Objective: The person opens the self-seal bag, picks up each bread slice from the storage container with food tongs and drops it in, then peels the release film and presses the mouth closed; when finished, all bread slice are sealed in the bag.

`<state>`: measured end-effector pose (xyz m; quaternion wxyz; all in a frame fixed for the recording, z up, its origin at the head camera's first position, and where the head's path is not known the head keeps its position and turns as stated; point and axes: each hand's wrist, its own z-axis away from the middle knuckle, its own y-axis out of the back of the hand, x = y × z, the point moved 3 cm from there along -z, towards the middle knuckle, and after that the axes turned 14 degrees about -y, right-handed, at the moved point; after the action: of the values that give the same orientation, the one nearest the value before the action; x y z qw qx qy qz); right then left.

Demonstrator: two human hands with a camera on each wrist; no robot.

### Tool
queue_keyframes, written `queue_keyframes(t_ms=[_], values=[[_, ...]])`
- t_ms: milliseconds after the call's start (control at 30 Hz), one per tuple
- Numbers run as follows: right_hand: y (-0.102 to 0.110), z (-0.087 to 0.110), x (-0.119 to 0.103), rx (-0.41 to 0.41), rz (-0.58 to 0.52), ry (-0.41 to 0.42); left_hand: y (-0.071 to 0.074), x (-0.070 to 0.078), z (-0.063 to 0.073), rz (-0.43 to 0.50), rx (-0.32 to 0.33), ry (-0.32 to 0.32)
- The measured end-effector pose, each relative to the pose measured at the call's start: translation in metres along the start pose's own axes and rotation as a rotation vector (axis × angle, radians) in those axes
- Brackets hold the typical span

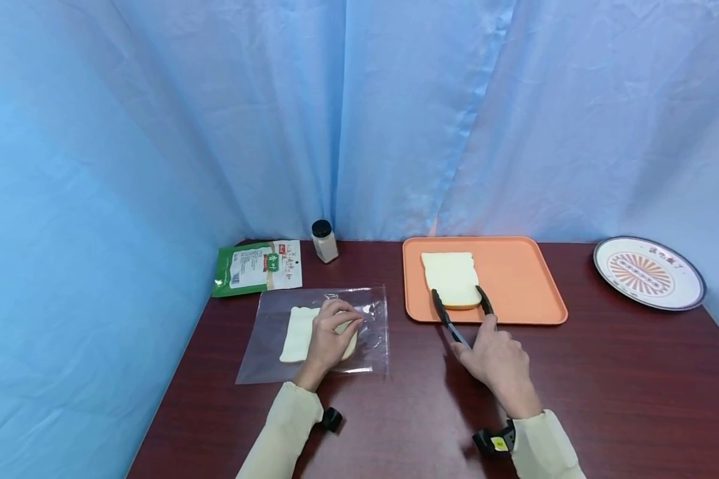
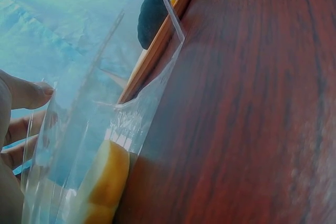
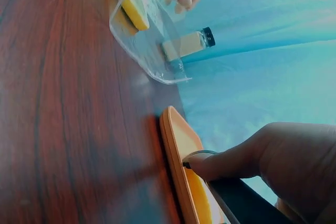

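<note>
With thumb and fingertips, my left hand (image 1: 333, 336) pinches the upper film of a clear plastic bag (image 1: 379, 336). Inside that bag lies a slice of bread (image 1: 297, 336), partly covered by the hand. The bag's mouth gapes toward the tray, as the left wrist view shows its raised edge (image 2: 178, 22). My right hand (image 1: 498, 356) grips a pair of black-tipped tongs (image 1: 445, 320). Their tips stand on either side of the near end of another bread slice (image 1: 451, 274), which lies on an orange tray (image 1: 518, 279).
A green and white packet (image 1: 254, 267) lies behind the bag at the left. Next to it stands a small black-capped jar (image 1: 325, 241). A patterned round plate (image 1: 683, 279) is at the far right of the dark wooden table (image 1: 623, 386). Blue curtains (image 1: 389, 133) hang behind and at the sides.
</note>
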<state>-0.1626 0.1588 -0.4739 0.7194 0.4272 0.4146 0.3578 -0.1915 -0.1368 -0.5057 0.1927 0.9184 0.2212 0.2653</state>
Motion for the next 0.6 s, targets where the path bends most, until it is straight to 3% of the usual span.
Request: queue_keyframes(t_ms=[233,600], values=[[0.001,-0.006,0.009,-0.015,0.004,-0.002,0.001,0.000,0.000,0.006,-0.019,0.027],[0.005,-0.014,0.025,0.076,-0.001,0.075,0.001,0.000,0.000,0.010,-0.023,0.064]])
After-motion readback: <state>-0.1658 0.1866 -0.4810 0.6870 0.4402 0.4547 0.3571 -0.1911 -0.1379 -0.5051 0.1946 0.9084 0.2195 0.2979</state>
